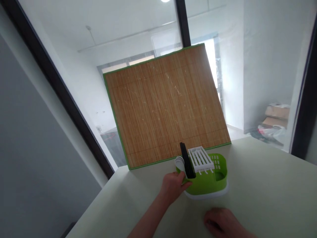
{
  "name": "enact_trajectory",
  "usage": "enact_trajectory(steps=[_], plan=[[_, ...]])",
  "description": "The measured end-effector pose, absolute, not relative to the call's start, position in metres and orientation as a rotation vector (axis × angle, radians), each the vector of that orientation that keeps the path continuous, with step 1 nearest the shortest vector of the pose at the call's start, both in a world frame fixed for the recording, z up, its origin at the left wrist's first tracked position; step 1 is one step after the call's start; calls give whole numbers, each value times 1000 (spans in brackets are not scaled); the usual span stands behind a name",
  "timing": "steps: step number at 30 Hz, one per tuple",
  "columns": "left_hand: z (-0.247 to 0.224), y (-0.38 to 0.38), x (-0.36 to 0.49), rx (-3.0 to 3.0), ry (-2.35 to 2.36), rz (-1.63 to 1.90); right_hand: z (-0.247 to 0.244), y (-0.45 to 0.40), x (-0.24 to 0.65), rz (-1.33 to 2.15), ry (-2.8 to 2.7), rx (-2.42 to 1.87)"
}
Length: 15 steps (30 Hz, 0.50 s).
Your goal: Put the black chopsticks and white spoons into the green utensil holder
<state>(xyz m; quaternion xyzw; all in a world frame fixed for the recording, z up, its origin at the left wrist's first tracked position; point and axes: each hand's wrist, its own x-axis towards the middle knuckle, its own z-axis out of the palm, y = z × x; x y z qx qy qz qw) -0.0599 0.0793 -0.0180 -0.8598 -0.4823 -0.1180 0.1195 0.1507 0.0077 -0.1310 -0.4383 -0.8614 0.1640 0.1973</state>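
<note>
A green cutlery caddy (pixel 205 185) with a white base stands on the table. My left hand (pixel 173 186) is closed at its left edge, thumb low on the front and fingers by the rim. White spoons (pixel 179 163) lean out of the caddy's left end, right by those fingers; whether they are touched I cannot tell. A bundle of black chopsticks (pixel 187 161) stands tilted beside the spoons. A white slatted rack (pixel 200 159) with small hooks sits across the caddy's top. Nearer to me, my right hand (pixel 221 220) is curled on the table, apart from the caddy, with nothing visible in it.
Behind the caddy, a bamboo mat (pixel 165 105) with green edging leans upright against a glass wall with dark frames (pixel 182 23). The pale table (pixel 267 185) spreads to both sides. Cardboard boxes (pixel 277 115) and plastic bags lie beyond the glass at right.
</note>
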Motion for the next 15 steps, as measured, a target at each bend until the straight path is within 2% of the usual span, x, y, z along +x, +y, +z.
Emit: enact_trajectory(steps=[5,12,15], plan=[[-10,75,-58,-2544,-1490,-403,-132,8,150,446,-2402,-1204],[16,92,-62,-2467,-1742,-993,-130,6,151,465,-2408,-1181],[23,110,-66,-2424,-1798,-1091,-130,6,151,466,-2403,-1189]])
